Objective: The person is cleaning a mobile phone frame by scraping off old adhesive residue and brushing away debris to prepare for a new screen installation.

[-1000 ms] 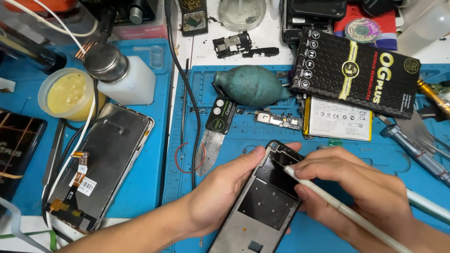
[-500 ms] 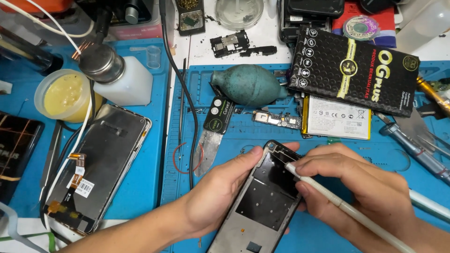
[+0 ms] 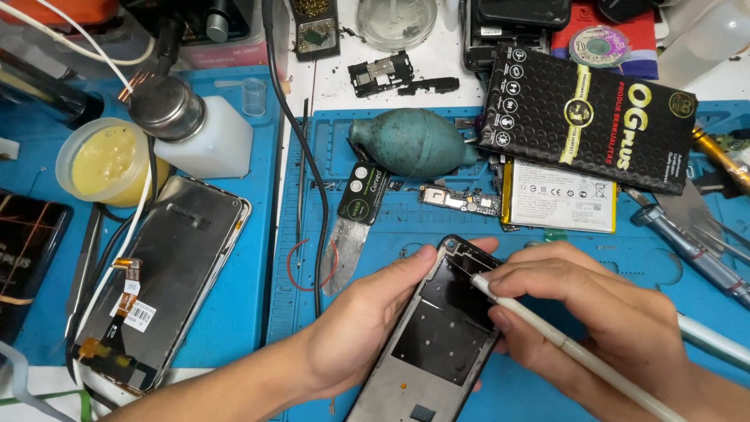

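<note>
**Phone frame: work at the upper end under way, unit stripped**

I am holding the phone frame [image 3: 444,336] in my left hand [image 3: 367,328], which is cupped along its left edge, thumb curled over the top corner. The frame is lying tilted on the blue mat [image 3: 375,227] at the near edge of the counter, top end pointing away from me.

My right hand [image 3: 594,320] is closed in a pen grip around a white stylus-shaped tool [image 3: 562,348]. Its tip is touching the frame's upper right area, just below the top edge. I cannot tell exactly what the tip is contacting.

Status, judging from the layout:
- The frame is already emptied: dark inner plates are showing and no board or battery is seated in it.
- A small circuit board [image 3: 459,200] and a flat white battery [image 3: 559,197] are lying side by side on the mat, beyond the frame.
- A display assembly [image 3: 160,273] with its flex cable exposed is lying face down to the left, well apart.
- A green rubber blower [image 3: 410,142] and a metal pry blade [image 3: 348,234] are resting near the frame, unused.

Remaining, in my judgement: the detail work at the top corner is in progress, and all refitting of board, battery and display is yet to be done.
</note>
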